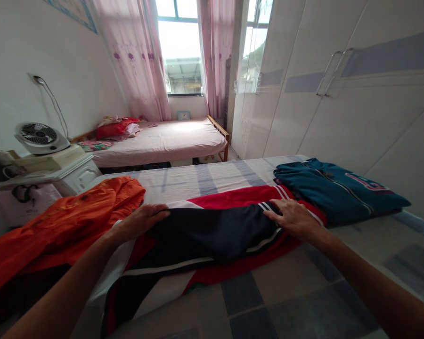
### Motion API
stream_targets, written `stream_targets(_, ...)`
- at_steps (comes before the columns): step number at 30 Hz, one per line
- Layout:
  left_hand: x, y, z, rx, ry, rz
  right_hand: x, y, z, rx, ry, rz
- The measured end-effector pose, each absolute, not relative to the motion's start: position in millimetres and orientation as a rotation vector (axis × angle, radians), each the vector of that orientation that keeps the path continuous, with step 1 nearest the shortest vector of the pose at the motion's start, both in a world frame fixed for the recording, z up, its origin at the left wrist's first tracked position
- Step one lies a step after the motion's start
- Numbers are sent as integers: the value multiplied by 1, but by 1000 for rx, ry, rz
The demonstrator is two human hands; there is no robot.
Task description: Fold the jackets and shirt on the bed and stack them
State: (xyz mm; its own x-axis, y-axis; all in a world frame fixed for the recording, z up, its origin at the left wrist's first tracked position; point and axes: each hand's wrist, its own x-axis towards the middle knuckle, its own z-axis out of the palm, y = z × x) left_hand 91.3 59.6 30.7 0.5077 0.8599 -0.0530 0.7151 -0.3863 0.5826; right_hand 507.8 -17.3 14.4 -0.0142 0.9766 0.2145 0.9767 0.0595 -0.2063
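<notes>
A navy garment (212, 230) with white stripes is lying across the middle of the checked bed (286, 301), over a red and white garment (229, 197). Its long axis is running mostly left to right; the end with double white stripes is pointing toward the bed's right side, while the other end is slanting toward the bed's near left. The left hand (144, 219) is touching the navy cloth's upper left edge, thumb and fingers drawing nearly together; the right hand (291, 217) is touching the striped end, fingers bending, thumb slightly apart. Whether either is pinching cloth, I cannot tell. On the bed's right side, a folded teal jacket (318, 188) is sitting just beyond the striped end, blocking that way. On its left side, an orange garment (102, 202) is spreading out. Beyond the bed, a pink-sheeted bed (183, 136) is standing; along its right, a wardrobe (304, 113) is rising.
</notes>
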Motion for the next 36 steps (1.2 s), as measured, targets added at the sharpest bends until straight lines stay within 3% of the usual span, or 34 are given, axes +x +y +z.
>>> stream_targets(4, 96, 69, 38, 2217, 1381, 388, 510, -9, 25, -1842, -1940, 230)
stream_targets(10, 102, 90, 46, 2243, 1427, 430, 518, 13, 64, -1750, -1478, 32)
stream_targets(16, 102, 95, 22, 2436, 1716, 99, 530, 24, 10, -1845, -1636, 135)
stream_targets(19, 110, 81, 21, 2552, 1823, 243, 531, 21, -5, -1829, -1706, 104)
stream_targets(23, 132, 51, 24, 2830, 1438, 553, 513, 4, 9, -1795, -1839, -217)
stream_targets(26, 139, 36, 4, 2932, 1203, 510, 495, -10, 11, -1715, -2096, -270)
stream_targets(31, 133, 37, -41, 2856, 1302, 372, 490, -14, -17, -1861, -2235, -193)
stream_targets(36, 126, 19, -21, 2646, 1404, 320, 498, -12, -34, -1919, -2196, -327)
